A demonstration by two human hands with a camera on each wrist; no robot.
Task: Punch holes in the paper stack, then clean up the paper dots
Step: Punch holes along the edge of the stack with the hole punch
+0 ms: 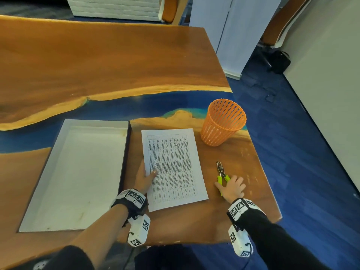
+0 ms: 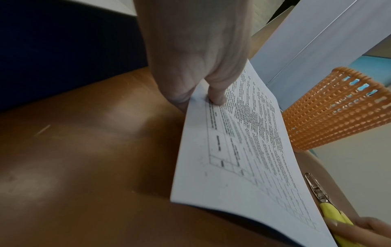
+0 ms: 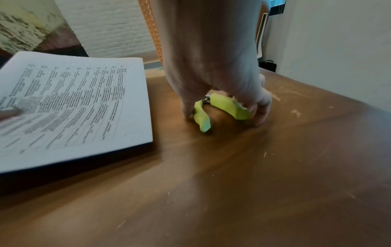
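A paper stack point(image 1: 173, 168) printed with a dense table lies on the wooden table near its front edge. My left hand point(image 1: 148, 176) pinches the stack's left edge, thumb point(image 2: 215, 95) on top and fingers underneath, and that edge point(image 2: 190, 133) is lifted a little. To the right of the stack lies a metal hole punch point(image 1: 221, 172) with lime-green handles point(image 3: 228, 107). My right hand point(image 1: 228, 183) is down on those handles, thumb against one and curled fingers point(image 3: 261, 115) around the other. The punch still rests on the table.
An orange mesh basket point(image 1: 222, 123) stands upright behind the punch, close to the table's right edge. A large shallow white tray point(image 1: 58, 145) lies left of the paper stack. Blue carpet runs to the right of the table and in front of it.
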